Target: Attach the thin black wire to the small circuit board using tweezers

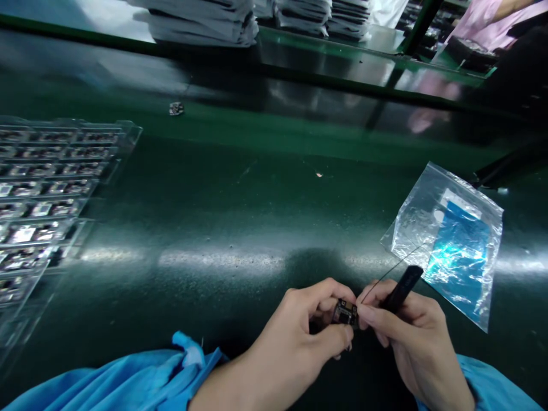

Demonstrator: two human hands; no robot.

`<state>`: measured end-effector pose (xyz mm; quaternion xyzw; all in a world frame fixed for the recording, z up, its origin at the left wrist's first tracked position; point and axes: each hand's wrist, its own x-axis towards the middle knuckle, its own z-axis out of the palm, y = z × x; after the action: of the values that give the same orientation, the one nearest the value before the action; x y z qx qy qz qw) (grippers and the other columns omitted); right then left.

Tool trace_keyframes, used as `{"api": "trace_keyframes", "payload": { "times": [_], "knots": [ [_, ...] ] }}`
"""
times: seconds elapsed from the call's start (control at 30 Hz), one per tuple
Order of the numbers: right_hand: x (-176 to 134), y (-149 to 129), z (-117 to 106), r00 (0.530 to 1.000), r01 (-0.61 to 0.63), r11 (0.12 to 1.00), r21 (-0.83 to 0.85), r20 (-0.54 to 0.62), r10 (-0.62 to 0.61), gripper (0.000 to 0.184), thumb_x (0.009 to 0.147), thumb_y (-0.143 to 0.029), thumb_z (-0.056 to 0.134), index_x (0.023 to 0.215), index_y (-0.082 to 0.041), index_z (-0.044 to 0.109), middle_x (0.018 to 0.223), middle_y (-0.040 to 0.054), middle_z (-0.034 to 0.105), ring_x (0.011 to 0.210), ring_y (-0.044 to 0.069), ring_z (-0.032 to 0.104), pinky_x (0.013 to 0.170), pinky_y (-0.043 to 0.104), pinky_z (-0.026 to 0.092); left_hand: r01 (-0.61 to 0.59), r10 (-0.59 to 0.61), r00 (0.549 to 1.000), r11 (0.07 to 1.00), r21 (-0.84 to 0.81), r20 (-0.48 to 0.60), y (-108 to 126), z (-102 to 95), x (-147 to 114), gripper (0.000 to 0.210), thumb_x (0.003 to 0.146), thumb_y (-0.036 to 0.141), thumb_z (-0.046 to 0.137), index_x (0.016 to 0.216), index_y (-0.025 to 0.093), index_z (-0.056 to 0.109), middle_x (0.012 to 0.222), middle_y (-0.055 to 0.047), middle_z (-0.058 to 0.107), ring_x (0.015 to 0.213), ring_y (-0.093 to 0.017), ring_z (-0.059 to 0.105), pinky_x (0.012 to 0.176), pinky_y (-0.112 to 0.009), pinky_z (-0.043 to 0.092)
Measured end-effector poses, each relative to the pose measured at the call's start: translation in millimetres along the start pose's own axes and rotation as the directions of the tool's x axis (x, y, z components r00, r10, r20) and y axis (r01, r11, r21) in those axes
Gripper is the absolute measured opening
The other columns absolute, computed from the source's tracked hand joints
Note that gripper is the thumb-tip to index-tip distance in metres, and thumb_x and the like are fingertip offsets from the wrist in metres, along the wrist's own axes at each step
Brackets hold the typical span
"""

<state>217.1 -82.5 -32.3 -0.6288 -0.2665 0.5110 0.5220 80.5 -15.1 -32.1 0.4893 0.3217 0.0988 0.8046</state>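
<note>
I saw my left hand (pixel 299 337) and right hand (pixel 411 337) both pinching a small circuit board (pixel 345 312) between their fingertips, low over the green bench (pixel 240 217), the right also gripping a black tool (pixel 402 288).

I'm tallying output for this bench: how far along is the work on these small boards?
Done: cannot be told; the clear tray at left holds rows of small boards. In hand: left hand pinches one small circuit board; right hand holds a black tool against it. Left: the plastic bag lies untouched.
</note>
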Motion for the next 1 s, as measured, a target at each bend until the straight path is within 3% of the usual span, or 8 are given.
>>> {"api": "trace_keyframes", "payload": {
  "times": [0.23, 0.5, 0.7, 1.0],
  "knots": [
    [2, 10, -10, 0.985, 0.135, 0.988, -0.073, 0.115, -0.126, 0.012, 0.075, -0.016, 0.065, 0.064, -0.022, 0.066, 0.057, -0.0024, 0.056, 0.054, 0.012, 0.048, 0.046, 0.022, 0.032, 0.023, -0.022, 1.0, 1.0, -0.007, 0.011, -1, -0.1, 0, 0.006, 0.077, 0.013, 0.05, 0.081, 0.015, 0.054, 0.064, 0.003, 0.05, 0.062, -0.01, 0.047, 0.059, -0.025, 0.038],
    [0, 13, -9, 0.959, 0.263, 0.952, -0.159, 0.147, -0.24, 0.016, 0.078, -0.014, 0.062, 0.064, -0.021, 0.061, 0.057, -0.0022, 0.054, 0.061, 0.016, 0.052, 0.048, 0.025, 0.034, 0.025, -0.025, 1.0, 1.0, -0.013, 0.01, 0, -0.4, -1, 0.008, 0.074, 0.008, 0.047, 0.076, 0.015, 0.051, 0.063, 0.005, 0.049, 0.06, -0.009, 0.043, 0.057, -0.023, 0.033],
    [1, 14, -10, 0.919, 0.371, 0.915, -0.16, 0.207, -0.336, 0.018, 0.078, -0.007, 0.061, 0.076, -0.025, 0.064, 0.066, -0.003, 0.061, 0.056, 0.012, 0.053, 0.049, 0.022, 0.041, 0.058, -0.058, 0.998, 0.998, -0.002, -0.002, 1, 1.4, 0, 0.008, 0.07, 0.007, 0.047, 0.072, 0.014, 0.051, 0.06, 0.005, 0.047, 0.057, -0.008, 0.039, 0.054, -0.022, 0.031],
    [4, 13, -12, 0.947, 0.295, 0.94, -0.169, 0.183, -0.264, 0.015, 0.077, -0.011, 0.062, 0.068, -0.023, 0.064, 0.059, -0.0039, 0.059, 0.058, 0.013, 0.055, 0.049, 0.022, 0.04, 0.069, -0.069, 0.998, 0.997, 0.014, -0.009, 4, 1.7, -2, 0.01, 0.069, 0.006, 0.046, 0.07, 0.014, 0.052, 0.059, 0.004, 0.05, 0.057, -0.01, 0.044, 0.056, -0.024, 0.034]
  ]
}}
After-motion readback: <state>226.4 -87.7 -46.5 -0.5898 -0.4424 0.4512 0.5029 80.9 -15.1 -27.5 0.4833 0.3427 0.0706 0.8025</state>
